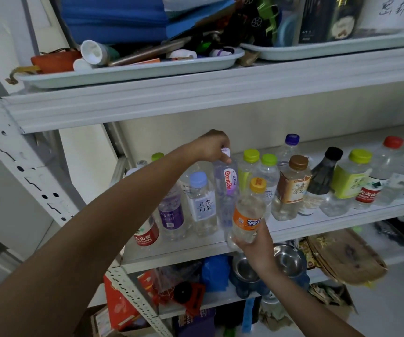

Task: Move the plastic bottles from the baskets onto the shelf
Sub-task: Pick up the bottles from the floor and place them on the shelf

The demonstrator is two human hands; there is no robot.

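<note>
My left hand (214,144) grips the white cap of a clear Ganten bottle (227,190), which stands upright on the middle shelf (196,250) among other bottles. My right hand (257,246) holds the base of a clear bottle with an orange label and yellow cap (248,212), tilted at the shelf's front edge. Several plastic bottles line the shelf: a light-blue-capped one (201,203), a purple-labelled one (172,215), a red-labelled one (147,235), a brown-capped tea bottle (292,188) and a black-capped one (323,176). No basket is in view.
The upper shelf (196,98) hangs close above, carrying two white trays (128,71) of clutter. A perforated white post (21,171) stands at the left. Below sit steel bowls (288,260), a red box (120,305) and bags.
</note>
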